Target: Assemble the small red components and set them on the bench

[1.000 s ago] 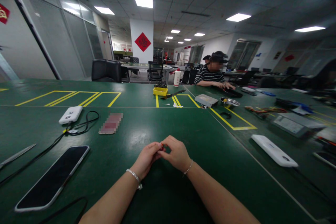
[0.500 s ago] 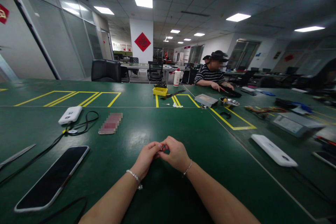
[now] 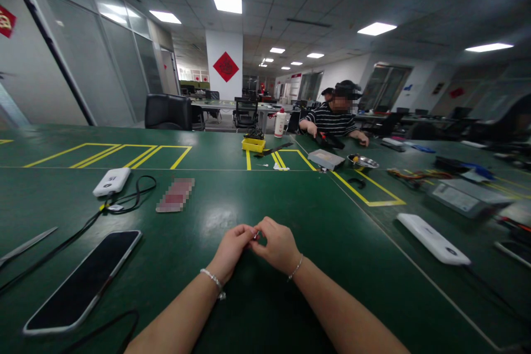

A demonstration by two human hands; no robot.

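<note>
My left hand (image 3: 233, 248) and my right hand (image 3: 279, 244) meet at the fingertips over the green table (image 3: 199, 265). Both are closed in a pinch around a tiny, dark, shiny piece (image 3: 255, 236). Fingers cover most of it, so its kind cannot be made out. A beaded bracelet (image 3: 212, 278) circles my left wrist, and a thin chain bracelet (image 3: 296, 267) my right. To the left of my hands lie a smartphone (image 3: 85, 281) with a dark screen and a blurred-out reddish flat rectangle (image 3: 176, 196).
White power banks (image 3: 112, 181) with black cables lie left, another power bank (image 3: 433, 238) right. Further off are a yellow tray (image 3: 253, 145), a grey metal box (image 3: 326, 159), a steel bowl (image 3: 363, 161) and a white bottle (image 3: 280, 123). A co-worker (image 3: 334, 117) sits across the table.
My hands stay together in nearly the same place, with slight finger movement. Across the table, the co-worker has shifted the black object to the left and spread their hands apart.
</note>
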